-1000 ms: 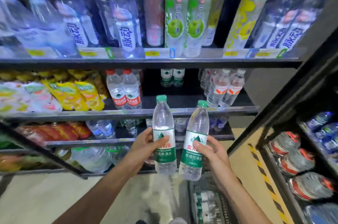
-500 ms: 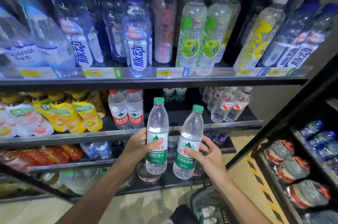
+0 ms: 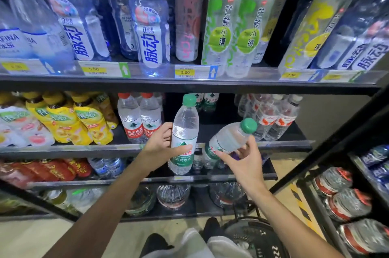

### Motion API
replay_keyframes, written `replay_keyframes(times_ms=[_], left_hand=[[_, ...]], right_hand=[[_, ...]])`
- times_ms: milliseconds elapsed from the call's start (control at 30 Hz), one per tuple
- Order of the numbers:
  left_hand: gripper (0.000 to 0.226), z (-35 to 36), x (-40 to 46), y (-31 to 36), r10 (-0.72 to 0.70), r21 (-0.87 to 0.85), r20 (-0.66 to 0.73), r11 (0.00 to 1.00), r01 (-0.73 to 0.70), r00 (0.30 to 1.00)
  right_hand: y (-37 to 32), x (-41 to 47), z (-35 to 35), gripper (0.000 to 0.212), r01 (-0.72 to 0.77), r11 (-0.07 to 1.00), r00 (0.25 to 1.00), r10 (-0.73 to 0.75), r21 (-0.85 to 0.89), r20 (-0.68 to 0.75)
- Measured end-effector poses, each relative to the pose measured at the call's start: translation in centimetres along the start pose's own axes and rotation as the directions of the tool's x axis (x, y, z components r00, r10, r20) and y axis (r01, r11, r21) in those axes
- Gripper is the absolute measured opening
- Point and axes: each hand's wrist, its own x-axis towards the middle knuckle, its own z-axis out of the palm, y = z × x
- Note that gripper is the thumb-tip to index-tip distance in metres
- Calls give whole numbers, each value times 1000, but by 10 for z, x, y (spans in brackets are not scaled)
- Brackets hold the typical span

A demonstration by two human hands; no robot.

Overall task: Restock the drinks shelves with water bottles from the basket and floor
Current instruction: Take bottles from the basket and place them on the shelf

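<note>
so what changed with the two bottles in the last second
Both hands carried their green-capped bottles up toward the middle shelf. The bottle in the right hand tipped from upright, its cap now leaning right. The left hand kept its bottle upright. Both grips stayed.

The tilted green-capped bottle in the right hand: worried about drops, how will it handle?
The green-capped water bottle looks full, so probably heavy. The right hand holds it loosely, so the smooth plastic could slip; its round body would likely roll.
</note>
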Motion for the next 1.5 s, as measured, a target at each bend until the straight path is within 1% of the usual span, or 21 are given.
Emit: replay_keyframes(times_ms=[33,100,133,233,300,333,467,567,633,733,867,900,967,1000,1067,1167,1267,1367,1433,1500], left_hand=[[67,2,2,-1,19,2,-12,1000,-19,1000],[72,5,4,-3,61,-18,-59,998,-63,996],[73,6,5,-5,79,-25,-85,996,-81,993],[67,7,6,-5,116,-24,-146,992,-120,983],[67,9,7,-4,134,-21,-176,990,-140,975],[69,9,7,-2,148,-19,-188,988,-154,971],[70,10,10,7,203,8,-212,979,-206,956],[70,9,12,9,213,14,-240,976,-216,947],[71,8,14,8,213,8,-252,976,-218,944],[71,10,17,5,225,24,-258,974,-227,940],[72,13,21,2,249,42,-258,968,-247,933],[71,13,22,1,253,43,-250,967,-250,935],[70,14,25,2,256,47,-239,967,-252,937],[70,15,27,2,260,50,-235,966,-255,937],[69,15,30,2,272,55,-224,962,-266,936],[68,16,37,0,279,55,-196,960,-274,940],[70,16,47,0,284,68,-149,959,-277,947],[71,19,58,-1,321,93,-100,945,-312,942],[70,21,66,-2,347,116,-88,935,-336,934],[70,23,74,-4,377,180,-84,916,-358,923]], right_hand=[[4,4,1,73,39,998,999,-41,-43,-37],[10,14,2,73,162,983,986,-164,-81,-22],[13,21,1,73,187,980,982,-189,-69,-12],[21,51,6,76,213,971,976,-215,-108,-12],[22,72,12,73,180,969,981,-190,-170,-45],[25,81,14,71,172,969,983,-180,-175,-32],[43,117,15,71,102,947,994,-105,-304,7],[52,138,14,61,61,901,998,-59,-430,17],[56,151,13,59,68,868,997,-48,-491,52],[55,164,10,64,142,805,986,-61,-576,158],[51,178,7,82,213,774,958,-46,-597,282],[51,182,6,85,217,749,955,-30,-626,295],[50,192,4,86,196,664,953,45,-722,300],[50,195,3,86,178,638,951,83,-749,297],[49,197,4,79,170,646,949,97,-744,301],[48,196,7,62,193,694,956,25,-693,291],[46,194,10,62,183,711,958,28,-679,287],[43,191,10,66,184,730,958,17,-658,286],[43,190,11,64,166,758,962,18,-631,274],[44,190,13,59,140,773,966,30,-619,256]])
